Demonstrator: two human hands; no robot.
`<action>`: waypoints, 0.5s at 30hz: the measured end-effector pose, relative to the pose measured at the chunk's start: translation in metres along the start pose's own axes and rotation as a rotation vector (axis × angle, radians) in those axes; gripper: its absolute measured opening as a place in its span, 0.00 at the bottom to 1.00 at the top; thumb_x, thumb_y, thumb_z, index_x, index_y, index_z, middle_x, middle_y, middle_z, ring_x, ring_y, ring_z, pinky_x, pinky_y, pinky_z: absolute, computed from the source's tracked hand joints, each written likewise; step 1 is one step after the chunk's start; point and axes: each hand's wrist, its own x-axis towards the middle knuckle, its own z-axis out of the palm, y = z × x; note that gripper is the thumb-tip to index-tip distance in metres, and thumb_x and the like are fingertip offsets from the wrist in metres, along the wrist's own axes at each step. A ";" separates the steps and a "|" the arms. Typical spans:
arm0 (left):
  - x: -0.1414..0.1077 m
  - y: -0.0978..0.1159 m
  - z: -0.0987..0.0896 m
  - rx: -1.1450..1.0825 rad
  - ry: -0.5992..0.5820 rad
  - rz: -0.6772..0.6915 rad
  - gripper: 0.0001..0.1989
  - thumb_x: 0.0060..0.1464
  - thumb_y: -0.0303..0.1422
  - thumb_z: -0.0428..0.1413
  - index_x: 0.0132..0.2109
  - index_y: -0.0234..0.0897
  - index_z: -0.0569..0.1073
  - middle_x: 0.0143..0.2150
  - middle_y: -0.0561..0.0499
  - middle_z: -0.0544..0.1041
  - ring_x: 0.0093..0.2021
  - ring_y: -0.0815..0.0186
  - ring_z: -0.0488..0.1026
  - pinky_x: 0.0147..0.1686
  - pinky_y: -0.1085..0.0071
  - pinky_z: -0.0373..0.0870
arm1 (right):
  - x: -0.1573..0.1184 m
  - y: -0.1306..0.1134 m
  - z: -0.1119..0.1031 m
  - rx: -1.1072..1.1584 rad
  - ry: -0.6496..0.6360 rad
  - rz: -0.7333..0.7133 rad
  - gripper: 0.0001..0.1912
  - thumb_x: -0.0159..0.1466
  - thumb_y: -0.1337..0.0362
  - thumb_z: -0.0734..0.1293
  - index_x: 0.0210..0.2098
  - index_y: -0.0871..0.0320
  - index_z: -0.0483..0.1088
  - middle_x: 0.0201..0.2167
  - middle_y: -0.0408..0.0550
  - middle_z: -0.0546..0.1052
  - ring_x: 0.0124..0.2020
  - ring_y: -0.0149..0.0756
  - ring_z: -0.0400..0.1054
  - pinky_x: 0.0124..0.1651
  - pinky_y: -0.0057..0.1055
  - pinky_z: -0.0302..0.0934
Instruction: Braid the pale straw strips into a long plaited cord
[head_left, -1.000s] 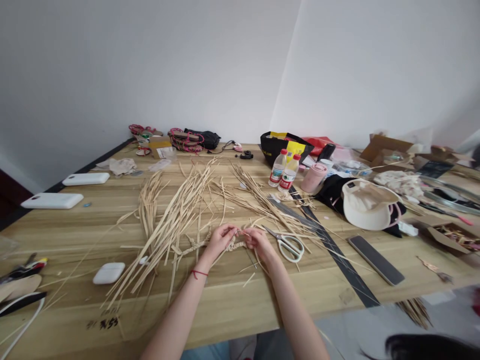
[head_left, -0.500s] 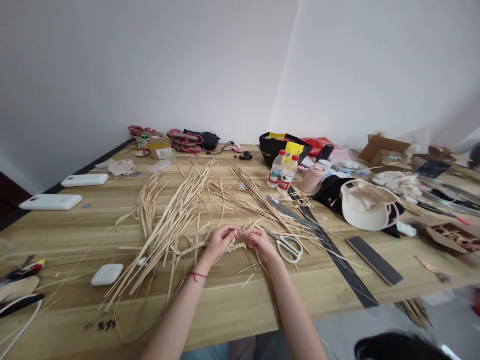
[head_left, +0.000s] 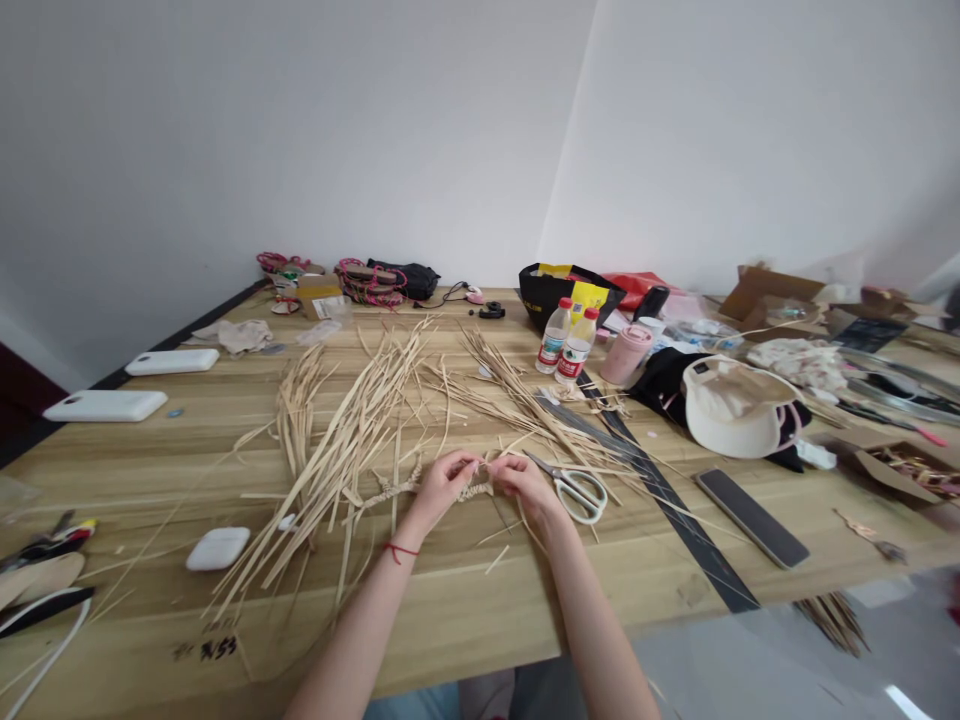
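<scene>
My left hand [head_left: 448, 484] is closed, its fingertips pinching a strand of straw at the end of a pale braided straw piece [head_left: 474, 490]. Facing it, almost touching, my right hand [head_left: 523, 478] pinches the same straw between thumb and fingers. The exact hold is partly hidden by the fingers. Another braided stretch [head_left: 390, 490] lies left of my left hand. Scissors [head_left: 581, 494] with pale handles rest just right of my right hand. Loose straw strips [head_left: 371, 400] spread over the table beyond and to the left.
On the wooden table [head_left: 420, 620] stand two water bottles [head_left: 574, 348], a pink cup [head_left: 627, 354] and a black bag [head_left: 555, 290]. A cream cap [head_left: 731, 408], a dark phone [head_left: 752, 518] and a black strip [head_left: 675, 520] lie right. A white case [head_left: 218, 549] sits left.
My two hands stay together at the braid with only slight finger movement. The view has shifted very slightly; the straw and other things lie as before.
</scene>
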 end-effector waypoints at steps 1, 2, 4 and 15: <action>0.000 0.000 0.000 0.018 0.010 0.009 0.13 0.54 0.40 0.54 0.39 0.34 0.75 0.38 0.46 0.77 0.36 0.65 0.72 0.36 0.71 0.69 | 0.001 0.001 0.000 -0.021 0.022 -0.022 0.10 0.47 0.61 0.73 0.26 0.61 0.74 0.17 0.39 0.67 0.17 0.23 0.52 0.21 0.23 0.45; 0.000 0.000 0.001 0.038 0.024 0.018 0.13 0.54 0.39 0.54 0.39 0.35 0.75 0.39 0.46 0.77 0.37 0.64 0.73 0.37 0.70 0.69 | 0.001 0.001 0.000 -0.056 0.043 -0.052 0.10 0.48 0.61 0.72 0.26 0.61 0.74 0.18 0.41 0.69 0.18 0.24 0.55 0.22 0.24 0.48; 0.001 -0.002 0.001 0.080 0.059 0.035 0.13 0.53 0.39 0.54 0.39 0.35 0.76 0.39 0.46 0.78 0.38 0.63 0.73 0.38 0.70 0.69 | 0.001 -0.001 0.003 -0.175 0.083 -0.143 0.10 0.49 0.60 0.72 0.26 0.60 0.74 0.21 0.44 0.73 0.22 0.29 0.61 0.26 0.26 0.54; 0.001 -0.010 0.002 0.157 0.083 0.082 0.13 0.55 0.38 0.53 0.41 0.35 0.76 0.38 0.46 0.78 0.34 0.66 0.71 0.35 0.70 0.68 | -0.012 -0.015 0.010 -0.925 0.106 -0.609 0.09 0.61 0.63 0.62 0.34 0.57 0.74 0.26 0.47 0.72 0.28 0.35 0.64 0.32 0.29 0.56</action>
